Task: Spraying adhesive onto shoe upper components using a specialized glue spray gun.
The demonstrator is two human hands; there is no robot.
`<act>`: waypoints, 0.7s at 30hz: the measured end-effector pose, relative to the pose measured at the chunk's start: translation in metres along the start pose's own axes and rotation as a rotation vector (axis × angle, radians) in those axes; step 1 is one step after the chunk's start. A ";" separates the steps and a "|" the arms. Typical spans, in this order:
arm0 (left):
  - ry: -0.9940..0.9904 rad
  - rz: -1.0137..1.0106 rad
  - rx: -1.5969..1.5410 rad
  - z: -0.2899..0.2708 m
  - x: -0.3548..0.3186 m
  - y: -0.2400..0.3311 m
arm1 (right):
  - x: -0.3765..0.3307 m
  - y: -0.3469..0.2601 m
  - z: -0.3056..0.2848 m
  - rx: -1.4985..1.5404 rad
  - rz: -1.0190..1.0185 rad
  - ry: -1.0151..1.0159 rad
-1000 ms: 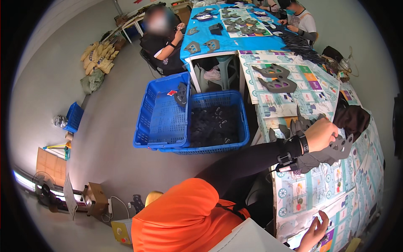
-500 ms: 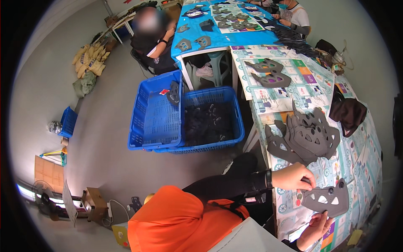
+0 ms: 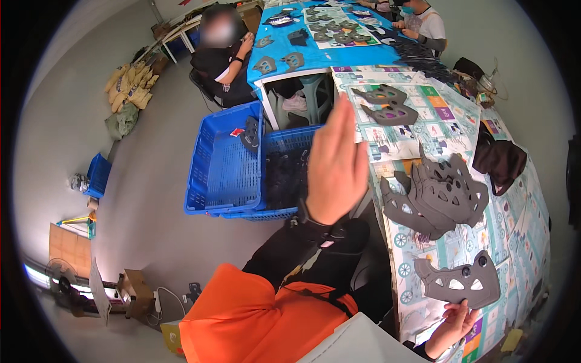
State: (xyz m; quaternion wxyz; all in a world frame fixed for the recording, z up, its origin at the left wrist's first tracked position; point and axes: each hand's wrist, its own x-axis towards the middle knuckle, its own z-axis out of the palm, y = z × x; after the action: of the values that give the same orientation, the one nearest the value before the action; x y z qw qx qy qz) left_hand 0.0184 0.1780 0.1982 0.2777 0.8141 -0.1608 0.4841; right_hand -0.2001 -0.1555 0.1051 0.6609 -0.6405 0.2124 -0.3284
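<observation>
1. Grey, flat and rubbery-looking, a cut piece (image 3: 458, 283) with several holes lies near the close end of the patterned tablecloth (image 3: 520, 242), and the right hand (image 3: 451, 323) touches its lower edge with the fingertips; the grip is hard to read, but it looks like a light pinch at the rim, not a full clasp.
2. Left hand (image 3: 337, 163) is raised in the air between the table and the blue crates, fingers straight and together, palm spread wide, holding nothing.
3. Just beyond the single piece sits a stack of similar grey pieces (image 3: 437, 196), fanned and overlapping, apart from the one under the right hand.
4. Two more grey pieces (image 3: 387, 106) lie farther up the same cloth, and a dark brown bag (image 3: 499, 163) rests beside the stack toward the far edge.
5. To the left, two blue crates (image 3: 227, 172) stand on the floor, one holding dark material (image 3: 284, 175).
6. Other people sit at a blue-covered table (image 3: 302, 42) beyond, with more grey pieces spread on it.
7. Judging by this layout, the step in hand is one piece separated from the stack and kept at the near edge.
8. Any next move would call for a firmer hold from the right hand and the free left hand coming down to the cloth.
</observation>
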 end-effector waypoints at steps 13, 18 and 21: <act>-0.566 0.003 -0.556 0.006 -0.073 0.040 | -0.020 -0.005 0.044 0.002 0.028 -0.146; 0.031 0.010 0.011 -0.011 -0.040 -0.006 | -0.026 -0.003 0.042 -0.017 0.071 -0.111; 0.148 -0.018 0.194 -0.022 -0.033 -0.028 | -0.025 -0.001 0.040 -0.022 0.090 -0.139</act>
State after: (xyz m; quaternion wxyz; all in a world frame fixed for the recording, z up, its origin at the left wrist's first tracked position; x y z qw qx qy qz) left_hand 0.0020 0.2135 0.1695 0.2132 0.8007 -0.0849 0.5534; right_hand -0.1896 -0.1100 0.1059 0.6812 -0.6587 0.1982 -0.2504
